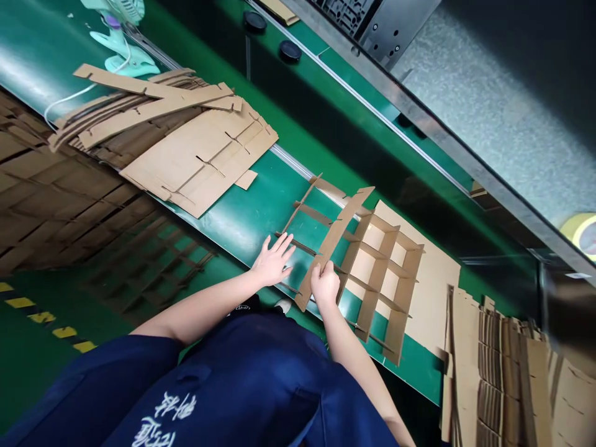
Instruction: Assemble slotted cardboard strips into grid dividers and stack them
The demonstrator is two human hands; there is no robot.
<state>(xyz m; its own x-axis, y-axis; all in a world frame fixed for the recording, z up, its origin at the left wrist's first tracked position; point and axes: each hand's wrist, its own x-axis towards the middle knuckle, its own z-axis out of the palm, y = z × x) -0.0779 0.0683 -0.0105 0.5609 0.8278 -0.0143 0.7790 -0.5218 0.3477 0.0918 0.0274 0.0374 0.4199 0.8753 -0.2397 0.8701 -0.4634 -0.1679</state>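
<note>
A cardboard divider grid [380,280] of interlocked strips lies on the green table. Its right part has closed cells; on its left, several cross strips run out to one end strip. Gripped near its lower end by my right hand [325,283], a long slotted cardboard strip [336,234] lies slantwise over those cross strips. Whether its slots are seated in them I cannot tell. My left hand [273,259] rests with fingers spread at the grid's left side, by the end strip and a cross strip, gripping nothing.
Loose strips and flat cardboard sheets [200,158] are piled on the table [242,217] at the left, by a mint-green clip fan [133,62]. Bundled cardboard [493,372] stands at lower right. A metal-edged frame [395,93] crosses the far side. More finished grids [158,267] sit below left.
</note>
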